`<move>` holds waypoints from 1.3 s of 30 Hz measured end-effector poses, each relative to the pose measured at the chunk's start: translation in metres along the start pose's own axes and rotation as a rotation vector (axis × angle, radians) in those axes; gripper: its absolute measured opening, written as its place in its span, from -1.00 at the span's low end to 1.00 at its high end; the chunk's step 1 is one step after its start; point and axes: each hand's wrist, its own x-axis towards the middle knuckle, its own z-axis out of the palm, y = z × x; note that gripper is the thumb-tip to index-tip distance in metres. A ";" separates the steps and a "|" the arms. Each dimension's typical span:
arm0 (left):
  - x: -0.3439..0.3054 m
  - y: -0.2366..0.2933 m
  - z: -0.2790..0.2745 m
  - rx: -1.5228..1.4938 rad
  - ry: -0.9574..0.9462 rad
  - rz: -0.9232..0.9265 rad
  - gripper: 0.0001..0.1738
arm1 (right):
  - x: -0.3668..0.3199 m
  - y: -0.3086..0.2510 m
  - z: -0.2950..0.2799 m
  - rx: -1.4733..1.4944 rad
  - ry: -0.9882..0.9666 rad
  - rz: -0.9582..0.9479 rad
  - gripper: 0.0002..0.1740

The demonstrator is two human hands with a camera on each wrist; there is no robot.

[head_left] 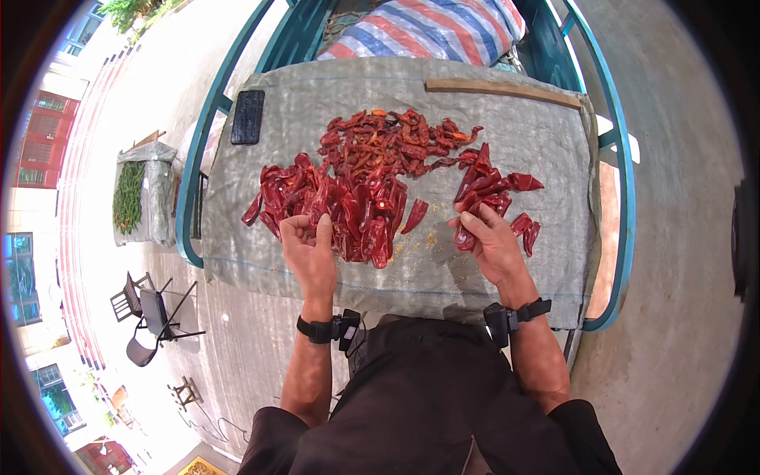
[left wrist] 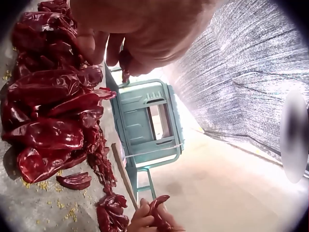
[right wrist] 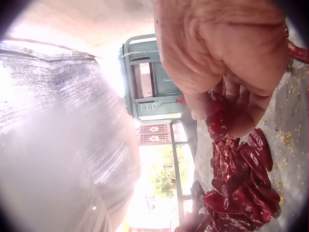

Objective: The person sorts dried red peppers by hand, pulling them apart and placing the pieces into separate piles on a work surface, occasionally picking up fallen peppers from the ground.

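Observation:
My right hand (head_left: pixel 497 247) grips a glossy dried red chili pepper (right wrist: pixel 216 118) between thumb and fingers, above the right side of the cloth. At the near left edge of the big heap, my left hand (head_left: pixel 310 257) pinches a dark red chili pepper (left wrist: pixel 125 64), mostly hidden by the fingers. That heap of whole peppers (head_left: pixel 360 218) lies in front of the left hand. Behind it spreads a pile of more shrivelled, torn-looking chilies (head_left: pixel 376 142). A smaller group of peppers (head_left: pixel 484 178) lies just beyond the right hand.
Grey woven cloth (head_left: pixel 261 253) covers the work surface, with pale yellow seeds (head_left: pixel 431 239) scattered on it. A black phone (head_left: pixel 248 117) lies at the far left and a wooden strip (head_left: pixel 503 92) at the back right. Teal rails (head_left: pixel 625 229) flank both sides; a striped sack (head_left: pixel 427 32) lies beyond.

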 end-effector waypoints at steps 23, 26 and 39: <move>-0.051 0.050 0.042 -0.104 -0.530 -0.008 -0.72 | -0.011 0.000 0.026 -0.194 -0.155 0.082 -0.67; -0.066 0.030 0.061 -0.091 -0.653 -0.050 -0.66 | -0.013 0.016 0.024 -0.337 -0.231 0.007 -0.69; -0.069 0.026 0.077 -0.333 -0.630 -0.388 -0.80 | -0.024 0.006 0.029 -0.508 -0.244 -0.038 -0.66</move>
